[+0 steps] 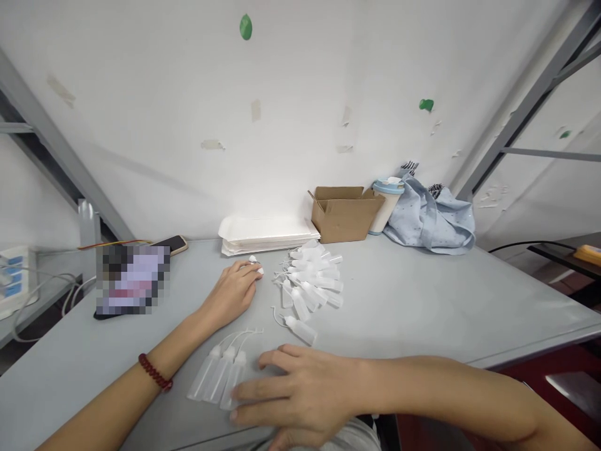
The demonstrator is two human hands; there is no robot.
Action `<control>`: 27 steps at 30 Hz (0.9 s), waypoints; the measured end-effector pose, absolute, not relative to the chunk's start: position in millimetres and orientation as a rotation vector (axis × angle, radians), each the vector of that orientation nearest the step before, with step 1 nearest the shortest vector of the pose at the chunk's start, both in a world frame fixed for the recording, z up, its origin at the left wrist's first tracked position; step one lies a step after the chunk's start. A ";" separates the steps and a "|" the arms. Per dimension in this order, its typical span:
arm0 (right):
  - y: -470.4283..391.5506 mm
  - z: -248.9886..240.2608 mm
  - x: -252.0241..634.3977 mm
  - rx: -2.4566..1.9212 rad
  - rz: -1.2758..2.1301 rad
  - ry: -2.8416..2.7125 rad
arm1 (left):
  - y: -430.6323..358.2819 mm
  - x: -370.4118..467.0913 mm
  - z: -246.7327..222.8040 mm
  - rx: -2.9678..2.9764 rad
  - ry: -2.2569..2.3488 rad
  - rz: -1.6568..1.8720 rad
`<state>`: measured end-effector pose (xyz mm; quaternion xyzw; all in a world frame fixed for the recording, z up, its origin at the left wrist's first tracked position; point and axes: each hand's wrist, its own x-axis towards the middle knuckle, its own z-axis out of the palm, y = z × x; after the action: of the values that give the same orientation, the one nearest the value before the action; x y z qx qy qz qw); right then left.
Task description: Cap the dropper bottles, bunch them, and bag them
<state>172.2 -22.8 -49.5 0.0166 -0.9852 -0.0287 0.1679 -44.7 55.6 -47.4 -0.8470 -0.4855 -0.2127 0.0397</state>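
Note:
My left hand (237, 289) lies palm down on the table with its fingers stretched out. Its fingertips are at small white pieces (253, 259), too small to name. My right hand (303, 388) has its fingers apart, next to a row of three translucent plastic squeeze bottles (216, 374) lying side by side. Its fingertips reach the nearest bottle; I cannot tell whether they press on it. Each bottle has a white cap on a thin strap. One single bottle (301, 330) lies above my right hand, and a pile of similar bottles (314, 275) lies beyond it.
Behind the pile are flat white cartons (270, 235), an open cardboard box (345, 219), a lidded cup (386, 207) and a light blue cloth bag (429, 216). A blurred-out phone-like object (134, 279) lies at left, near another dark phone (178, 244). Cables run off the table's left.

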 end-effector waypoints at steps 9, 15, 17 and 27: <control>-25.2 -46.4 165.8 0.020 -0.110 -2.818 | 57.2 -44.4 -48.8 -2.610 -1.474 -0.718; -25.7 -42.3 160.6 -0.001 -0.006 -2.804 | 59.7 -45.5 -51.0 -2.624 -1.471 -0.746; -25.8 -42.3 159.3 -0.044 0.013 -2.813 | 59.7 -45.3 -51.6 -2.628 -1.469 -0.762; -22.4 -43.1 161.6 -0.295 -0.021 -2.752 | 56.4 -43.5 -50.4 -2.643 -1.477 -0.777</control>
<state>161.6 -22.4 -43.1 -0.1047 -0.9770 -0.0074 0.1858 -43.5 56.4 -50.4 -0.8455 -0.4725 -0.2485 0.0078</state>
